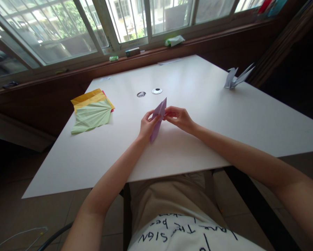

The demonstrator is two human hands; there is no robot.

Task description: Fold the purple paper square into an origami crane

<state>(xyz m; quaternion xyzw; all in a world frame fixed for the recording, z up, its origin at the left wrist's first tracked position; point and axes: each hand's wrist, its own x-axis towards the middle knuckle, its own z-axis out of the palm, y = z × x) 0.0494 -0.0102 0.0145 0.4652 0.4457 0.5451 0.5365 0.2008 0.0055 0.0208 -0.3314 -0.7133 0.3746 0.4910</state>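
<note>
A folded piece of purple origami paper (156, 126), long and pointed at both ends, is held up over the middle of the white table. My left hand (147, 125) grips it from the left, with the thumb across its front face. On the other side, my right hand (179, 118) pinches at its right edge with thumb and fingers closed together. Parts of the paper are hidden behind the fingers.
Creased green paper (92, 116) lies over yellow paper (87, 99) on the left of the white table (114, 167). Two round discs (156, 91) lie beyond my hands. A folded paper crane (234, 79) stands at the right edge. Small packets line the windowsill (151, 48).
</note>
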